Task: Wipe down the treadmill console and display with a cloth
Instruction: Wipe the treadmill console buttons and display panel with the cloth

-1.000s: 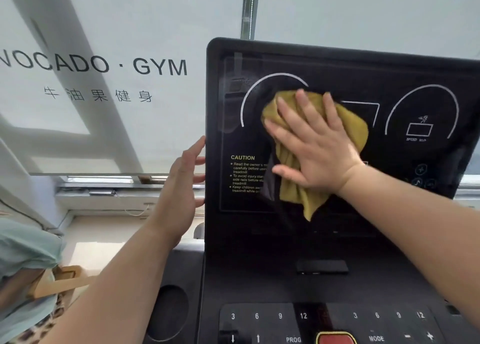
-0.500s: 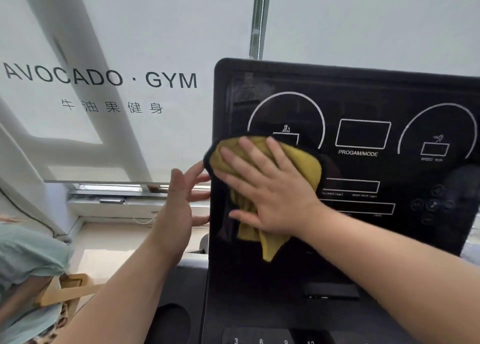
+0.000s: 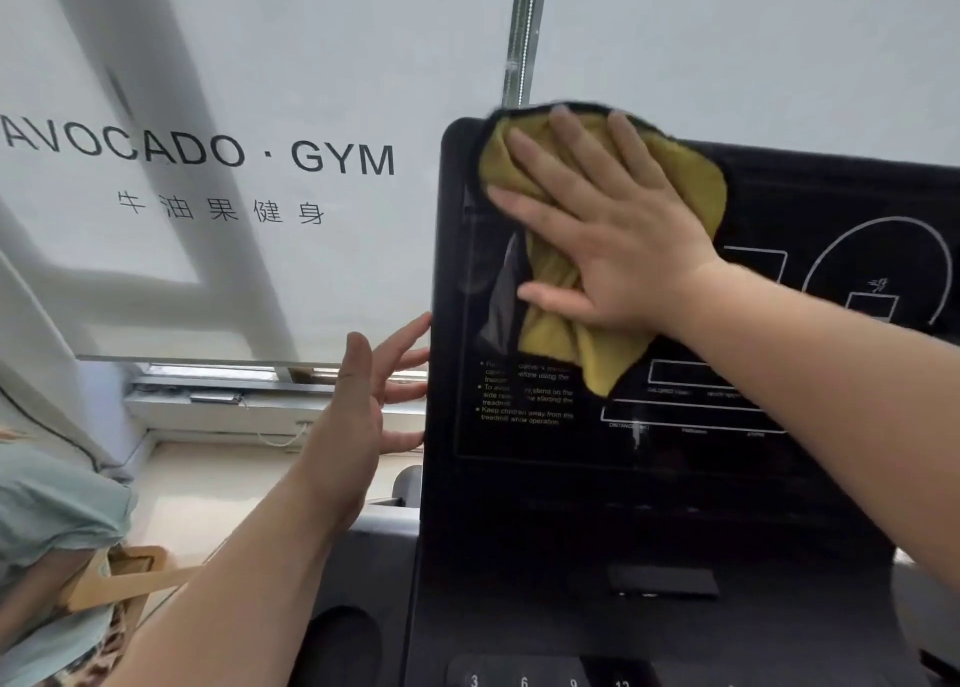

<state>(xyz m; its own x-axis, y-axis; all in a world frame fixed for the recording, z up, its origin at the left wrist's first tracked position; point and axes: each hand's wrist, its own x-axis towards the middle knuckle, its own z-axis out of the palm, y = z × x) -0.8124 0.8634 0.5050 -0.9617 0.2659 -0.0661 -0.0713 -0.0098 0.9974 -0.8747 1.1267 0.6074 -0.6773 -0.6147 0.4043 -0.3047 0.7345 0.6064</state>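
R hand flat on the cloth, fingers spread, palm pressing it onto the display. Not gripping, just pinning it against the glass. Cloth is mustard yellow w/ a dark edge, bunched up, sits at the upper-left corner of the display. Top of cloth + fingertips poke just over the top edge of the panel. A loose tail of cloth hangs down below the palm, ending just above the white outlined boxes on the screen.

L hand open, fingers apart, holding nothing. It's at the left edge of the display, about mid-height; fingertips reach the edge, can't tell if they actually touch or wrap behind it.

Display is black, glossy, screen off. White printed text block at lower left of the glass, partly readable ("Keep children away from the treadmill while operation"). Arc graphic w/ a runner icon at right, partly cut by the R forearm.

Console below the display: small dark rectangular slot at centre, number keys 3 / 6 / 9 / 12 along the bottom frame edge. Round cup holder left of the keys.

Behind: white window blind printed "AVOCADO · GYM" w/ Chinese text under it. Window sill below the blind.
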